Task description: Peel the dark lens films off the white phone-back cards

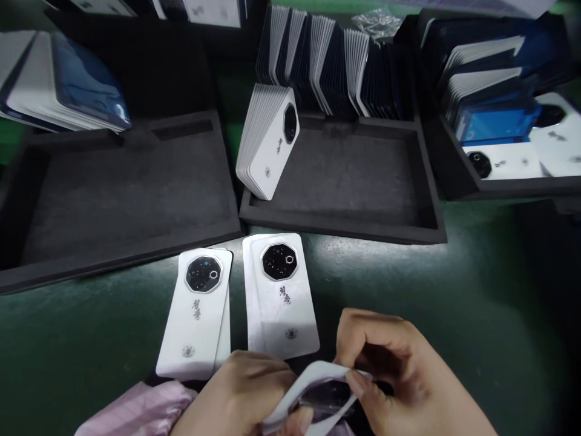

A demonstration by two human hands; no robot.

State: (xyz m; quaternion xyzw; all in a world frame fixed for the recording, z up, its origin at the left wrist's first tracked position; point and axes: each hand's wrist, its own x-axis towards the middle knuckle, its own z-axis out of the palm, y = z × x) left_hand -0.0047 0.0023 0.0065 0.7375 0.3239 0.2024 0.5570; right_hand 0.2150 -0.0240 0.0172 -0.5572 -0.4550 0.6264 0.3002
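Near the bottom centre, a white panel (313, 370) with a dark opening is held between both hands. My left hand (247, 390) grips its left side, the thumb at the lower edge. The thumb and fingers of my right hand (394, 369) pinch its upper right corner. Just beyond the hands, two small piles of white panels lie on the green table: the left pile (195, 327) and the right pile (285, 309). The top panel of each has a black octagonal camera area and dark printed characters.
A black tray (136, 188) stands at left. A leaning stack of white panels (267, 142) rests in the middle tray (358, 172), with rows of white and dark panels (322, 60) behind. The right tray (494, 186) holds more panels and a blue piece (497, 124).
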